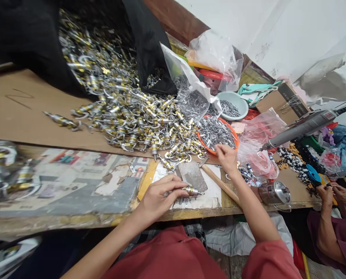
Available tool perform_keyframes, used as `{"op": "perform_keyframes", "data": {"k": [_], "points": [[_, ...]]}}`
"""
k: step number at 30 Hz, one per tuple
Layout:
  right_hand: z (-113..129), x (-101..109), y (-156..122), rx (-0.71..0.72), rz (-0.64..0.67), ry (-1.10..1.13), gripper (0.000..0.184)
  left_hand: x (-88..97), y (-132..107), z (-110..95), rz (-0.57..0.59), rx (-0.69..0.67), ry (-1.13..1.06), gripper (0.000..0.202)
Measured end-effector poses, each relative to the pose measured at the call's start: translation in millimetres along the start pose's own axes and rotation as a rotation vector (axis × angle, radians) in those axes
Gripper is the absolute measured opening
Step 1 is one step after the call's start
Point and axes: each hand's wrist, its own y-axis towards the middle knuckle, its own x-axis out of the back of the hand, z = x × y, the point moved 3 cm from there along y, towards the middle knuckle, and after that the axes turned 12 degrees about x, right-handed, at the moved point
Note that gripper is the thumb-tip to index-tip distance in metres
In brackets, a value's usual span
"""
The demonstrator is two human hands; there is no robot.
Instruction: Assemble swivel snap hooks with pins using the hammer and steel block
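Head view: noted at left, on cardboard (24,104), heap of silver-yellow fittings (126,112); over counter (83,193), left hand (158,193) clamped on single fitting (192,190) beside grey block (192,175); apart, right hand (227,157) curled at orange bowl (235,135) of metal pieces (215,131); cannot tell if closed on anything.

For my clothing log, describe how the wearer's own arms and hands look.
The left hand and right hand are bare: no gloves, and no watch or bracelet shows. The left forearm and right forearm are uncovered. The plain brick-red fabric shirt has a short right sleeve, ending near the elbow.
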Motion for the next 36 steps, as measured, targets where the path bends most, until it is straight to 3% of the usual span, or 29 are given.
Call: {"op": "perform_keyframes", "data": {"k": [2,4,7,14,19,23,27,30,33,36], "points": [[34,1,-19,0.107,0.042,0.110,0.015,0.7,-1,-3,-0.013,-0.007,0.025,0.020],[67,0,-39,0.321,0.100,0.290,0.015,1.6,-2,-6,-0.033,-0.016,0.053,0.028],[93,0,-59,0.465,0.109,0.313,0.018,3.0,-3,-11,-0.053,-0.053,0.084,0.031],[95,1,-68,0.524,0.060,0.273,0.019,4.5,-5,-16,-0.003,-0.061,-0.046,0.024],[91,4,-81,0.554,-0.074,0.328,0.016,8.5,-4,-16,0.006,0.199,-0.190,0.013],[87,7,-90,0.807,-0.150,0.157,0.022,12.0,-2,-21,0.030,0.376,-0.227,0.006],[86,12,-91,1.043,-0.154,0.027,0.019,10.1,1,-24,0.117,0.393,-0.144,0.008],[86,12,-88,1.035,-0.141,0.021,0.020,9.4,4,-24,0.144,0.323,-0.081,0.012],[85,8,-89,0.937,-0.129,0.062,0.023,10.5,4,-24,0.125,0.278,-0.074,0.014],[85,1,-90,0.769,-0.124,0.158,0.025,8.1,-1,-21,0.138,0.395,-0.169,0.014]]}}
